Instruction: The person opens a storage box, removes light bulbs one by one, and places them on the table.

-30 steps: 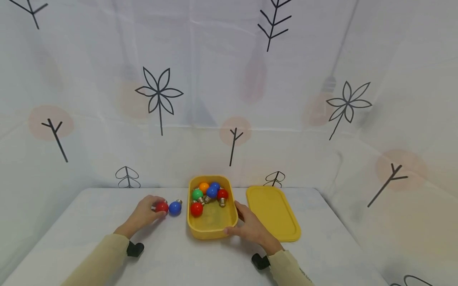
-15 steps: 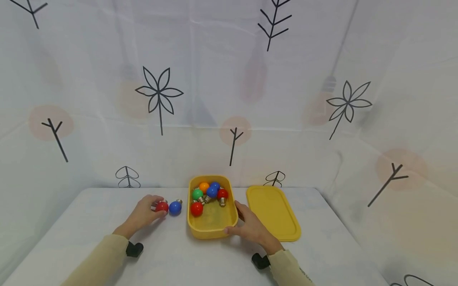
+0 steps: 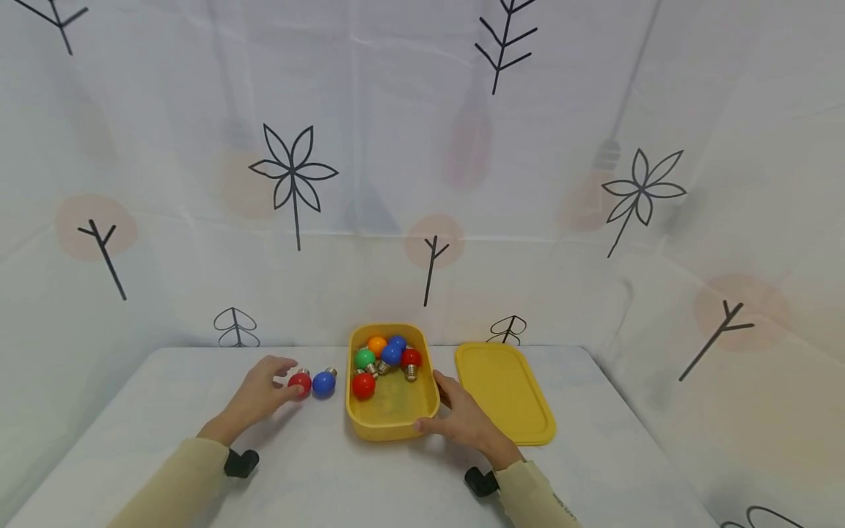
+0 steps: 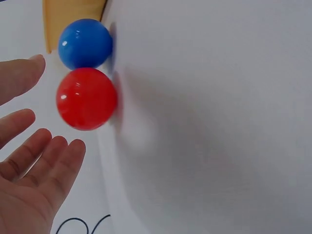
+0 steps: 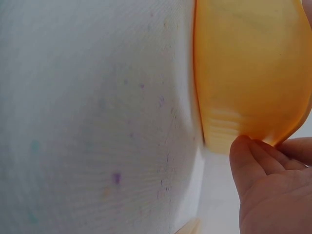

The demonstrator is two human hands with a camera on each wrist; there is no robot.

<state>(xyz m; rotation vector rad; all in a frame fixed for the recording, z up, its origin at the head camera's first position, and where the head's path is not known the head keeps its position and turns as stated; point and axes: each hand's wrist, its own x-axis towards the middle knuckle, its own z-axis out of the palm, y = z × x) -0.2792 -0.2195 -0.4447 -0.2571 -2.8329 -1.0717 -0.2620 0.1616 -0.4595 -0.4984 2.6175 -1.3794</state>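
A patterned sheet (image 3: 403,95) hangs behind the lower frame's white surface (image 3: 310,484). Left hand (image 3: 257,392), loose beside a bulb (image 3: 298,381); right hand (image 3: 465,419) grips the box (image 3: 383,433).

In the lower middle there is one yellow rounded box (image 3: 383,433) with two glossy red bulbs (image 3: 363,386), two glossy blue bulbs (image 3: 392,356), one green bulb (image 3: 364,358), one orange bulb (image 3: 377,346). Lower left has one loose red bulb (image 3: 300,380), one loose blue bulb (image 3: 323,384); lower right, one flat yellow lid (image 3: 505,396).
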